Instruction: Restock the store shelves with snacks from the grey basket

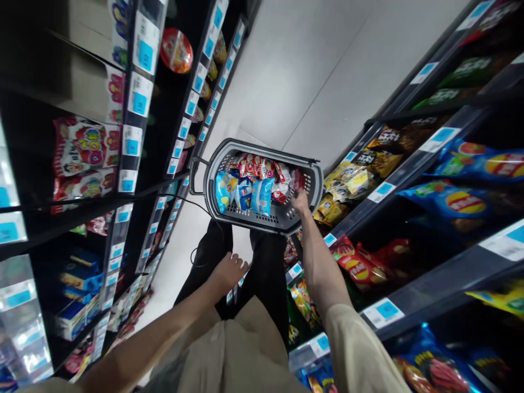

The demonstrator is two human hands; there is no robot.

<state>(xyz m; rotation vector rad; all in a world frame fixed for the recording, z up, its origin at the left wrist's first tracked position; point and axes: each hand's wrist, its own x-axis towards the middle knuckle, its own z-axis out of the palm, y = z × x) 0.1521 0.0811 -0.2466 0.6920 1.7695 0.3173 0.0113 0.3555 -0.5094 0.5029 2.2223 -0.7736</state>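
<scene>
I stand in a shop aisle looking down. A dark grey shopping basket (282, 218) sits on the floor in front of my feet, filled with red and blue snack bags (262, 195). My right hand (300, 202) reaches down into the basket's right side and rests on or grips a red packet; its fingers are turned away from me and mostly hidden. My left hand (230, 271) hangs loose above my dark trousers with fingers apart, holding nothing.
Dark shelves line both sides. The left shelves (135, 142) carry sweets, boxes and a noodle cup. The right shelves (409, 169) hold crisp bags in blue, yellow and red. Grey floor (311, 71) runs ahead beyond the basket.
</scene>
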